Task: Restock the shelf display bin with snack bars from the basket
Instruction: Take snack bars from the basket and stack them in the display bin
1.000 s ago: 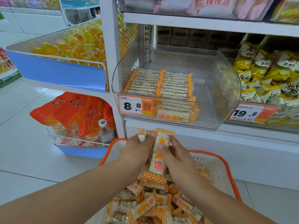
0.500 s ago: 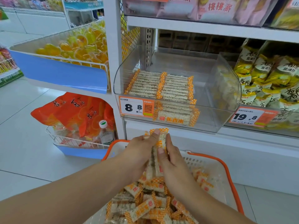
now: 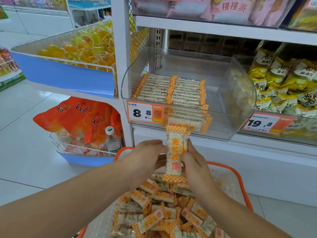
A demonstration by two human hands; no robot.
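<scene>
Both hands, the left hand (image 3: 148,154) and the right hand (image 3: 193,162), are pinching a small stack of bars (image 3: 175,155) between curled fingers, now squared upright and lifted higher above the basket (image 3: 240,176) than a second ago, just below the half-filled bin (image 3: 236,121). Placing it there looks next.

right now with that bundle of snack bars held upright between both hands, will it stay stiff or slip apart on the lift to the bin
The bundle of snack bars stands upright unsupported, so the bars are probably fairly stiff. The wrappers look glossy, and only the left hand and right hand squeeze them, so a bar could slide out. They look like puffed rice, so likely light and crushable.
</scene>
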